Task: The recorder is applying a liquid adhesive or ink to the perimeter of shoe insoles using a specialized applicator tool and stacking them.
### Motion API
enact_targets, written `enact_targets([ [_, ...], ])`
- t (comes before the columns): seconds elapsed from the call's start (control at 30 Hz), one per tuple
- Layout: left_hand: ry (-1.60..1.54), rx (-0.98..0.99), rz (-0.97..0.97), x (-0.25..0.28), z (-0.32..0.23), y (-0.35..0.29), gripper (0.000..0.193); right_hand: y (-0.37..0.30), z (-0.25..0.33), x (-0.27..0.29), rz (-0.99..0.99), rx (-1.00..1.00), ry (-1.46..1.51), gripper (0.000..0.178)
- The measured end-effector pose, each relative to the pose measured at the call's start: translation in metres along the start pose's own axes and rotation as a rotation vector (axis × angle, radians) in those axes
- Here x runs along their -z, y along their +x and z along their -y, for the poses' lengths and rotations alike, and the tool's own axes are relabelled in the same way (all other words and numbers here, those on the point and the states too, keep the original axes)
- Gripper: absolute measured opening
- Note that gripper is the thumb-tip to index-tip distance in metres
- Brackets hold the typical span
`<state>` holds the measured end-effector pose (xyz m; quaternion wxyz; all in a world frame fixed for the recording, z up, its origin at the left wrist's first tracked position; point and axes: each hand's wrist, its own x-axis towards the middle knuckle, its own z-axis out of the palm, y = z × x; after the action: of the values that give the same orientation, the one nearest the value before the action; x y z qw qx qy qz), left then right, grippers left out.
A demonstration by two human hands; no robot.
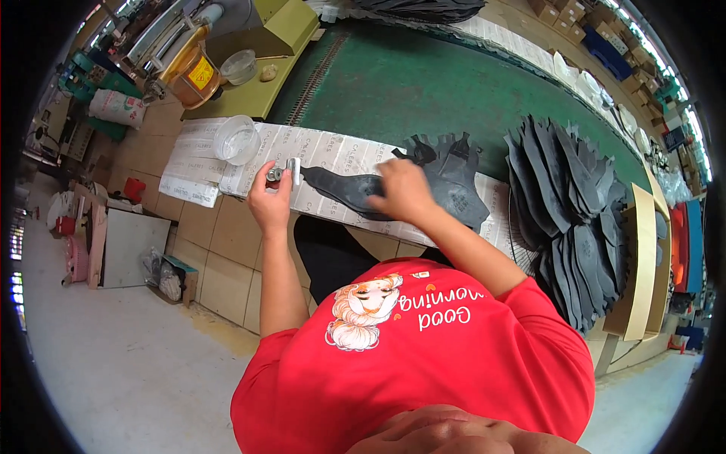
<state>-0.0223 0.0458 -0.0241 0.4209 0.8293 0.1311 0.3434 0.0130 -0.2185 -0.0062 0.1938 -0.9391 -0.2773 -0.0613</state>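
Observation:
My left hand (271,198) is closed on a small grey metal piece with a white flat part (293,171); its exact kind is too small to make out. It is held up over the paper-covered table edge. Beside it lies a long black sole-shaped piece (333,184), its narrow end close to that hand. My right hand (406,191), smeared by motion, is over the wider end of this piece. To its right, more black sole-shaped pieces (459,198) lie overlapped, with ragged strips at their far edge.
A green conveyor belt (408,83) runs beyond the paper-covered strip (185,155). A clear plastic tub (236,141) stands at the left, near a machine with an amber container (193,79). Large bundles of black pieces (560,178) hang at the right, beside a cardboard box (641,261).

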Motion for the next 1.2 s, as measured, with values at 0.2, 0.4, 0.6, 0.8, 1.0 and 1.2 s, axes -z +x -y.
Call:
enact_targets([
  [0.2, 0.032, -0.013, -0.011, 0.006, -0.009, -0.002, 0.032, 0.028, 0.028, -0.062, 0.059, 0.182, -0.01, 0.058],
  [0.4, -0.02, -0.025, -0.059, 0.017, -0.01, -0.01, 0.033, 0.026, 0.024, -0.049, 0.001, 0.018, 0.202, 0.052],
  [0.6, 0.084, -0.355, 0.127, -0.003, -0.026, -0.014, 0.034, 0.023, 0.035, -0.029, -0.067, 0.06, 0.198, 0.051],
  [0.8, 0.159, -0.274, 0.118, -0.012, -0.004, 0.002, 0.033, 0.013, 0.028, -0.021, -0.142, 0.162, 0.252, 0.049],
  [1.0, 0.125, -0.194, -0.066, -0.002, -0.014, 0.009, 0.032, 0.004, 0.024, -0.014, -0.159, 0.2, 0.179, 0.048],
  [1.2, 0.091, -0.418, 0.19, -0.016, -0.03, -0.01, 0.033, 0.002, 0.026, -0.012, -0.203, 0.212, 0.197, 0.048],
])
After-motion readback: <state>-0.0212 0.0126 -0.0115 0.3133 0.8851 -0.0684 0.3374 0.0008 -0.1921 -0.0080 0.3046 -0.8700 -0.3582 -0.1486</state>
